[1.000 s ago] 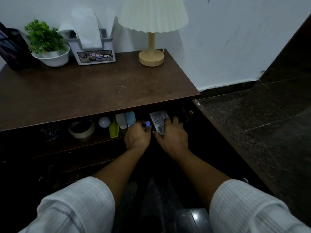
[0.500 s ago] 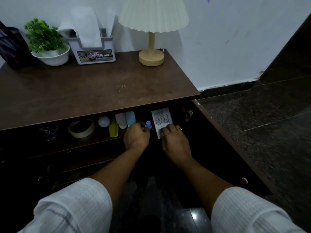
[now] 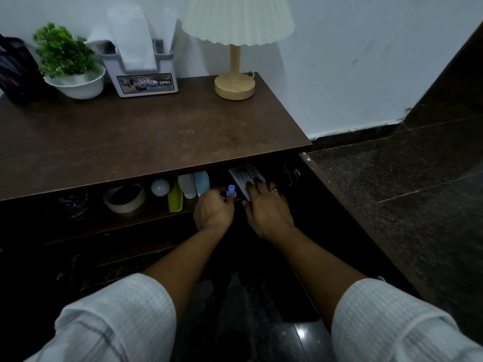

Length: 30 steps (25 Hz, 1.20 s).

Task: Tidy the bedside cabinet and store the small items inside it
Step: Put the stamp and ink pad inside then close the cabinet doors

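Observation:
Both my hands reach into the open shelf under the brown cabinet top (image 3: 136,142). My left hand (image 3: 213,211) pinches a small item with a blue-violet cap (image 3: 231,191) at the shelf's front. My right hand (image 3: 269,207) has its fingers on a white printed packet (image 3: 244,176) that leans tilted on the shelf; how it grips is hidden. To the left on the same shelf sit a roll of tape (image 3: 125,197), a white ball (image 3: 160,187), a yellow-green item (image 3: 175,197), a grey bottle (image 3: 187,184) and a light blue bottle (image 3: 201,182).
On the top stand a potted plant (image 3: 68,64), a tissue holder (image 3: 142,71), a lamp (image 3: 235,45) and a dark object (image 3: 15,71) at far left. The open door (image 3: 347,212) juts out on the right. A dark item (image 3: 73,203) lies far left on the shelf.
My right hand has slid forward over the packet, which now leans further back under the top. My left hand has barely moved and still holds the capped item.

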### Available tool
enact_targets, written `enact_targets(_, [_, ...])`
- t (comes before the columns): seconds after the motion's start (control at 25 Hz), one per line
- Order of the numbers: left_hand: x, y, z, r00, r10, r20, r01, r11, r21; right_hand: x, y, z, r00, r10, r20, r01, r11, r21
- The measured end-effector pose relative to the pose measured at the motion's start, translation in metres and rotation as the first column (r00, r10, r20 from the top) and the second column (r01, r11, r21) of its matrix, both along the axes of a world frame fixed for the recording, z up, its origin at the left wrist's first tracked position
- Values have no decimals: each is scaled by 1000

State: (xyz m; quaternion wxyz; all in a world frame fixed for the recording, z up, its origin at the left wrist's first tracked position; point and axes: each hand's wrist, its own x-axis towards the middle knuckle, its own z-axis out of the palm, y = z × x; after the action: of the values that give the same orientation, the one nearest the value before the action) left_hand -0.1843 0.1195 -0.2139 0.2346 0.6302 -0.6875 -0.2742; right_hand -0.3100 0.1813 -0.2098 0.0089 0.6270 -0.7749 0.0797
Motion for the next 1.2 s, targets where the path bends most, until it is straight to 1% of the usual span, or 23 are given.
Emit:
enact_targets(0.08, [1,4,0,1000,-8,-18,8,1000,4,2,7,2,1000,12,-12,-13,1000,-17])
enact_targets(0.2, [6,16,1,997,-6,-73,7,1000,6,3,23,4,997,73,-36,-75,996,-53])
enact_targets(0.36, [13,33,3,994,-11,-106,12,1000,7,6,32,1,995,95,-38,-95,995,-4])
enact_targets(0.52, [17,38,-4,990,-72,-120,75,997,21,9,29,2,996,67,-59,-64,997,48])
enact_targets(0.84, [15,27,-8,982,-181,-56,182,983,18,12,11,5,997,19,-73,-11,993,115])
enact_targets(0.96, [16,26,-8,980,-193,-51,195,981,24,11,15,4,998,28,-59,-22,995,94])
enact_targets(1.08, [23,37,-7,979,-205,-10,204,978,-45,10,27,1,997,68,-28,-67,997,38])
enact_targets(1.2, [27,46,-8,958,-269,103,281,951,-132,11,30,0,993,114,8,-113,993,-13])
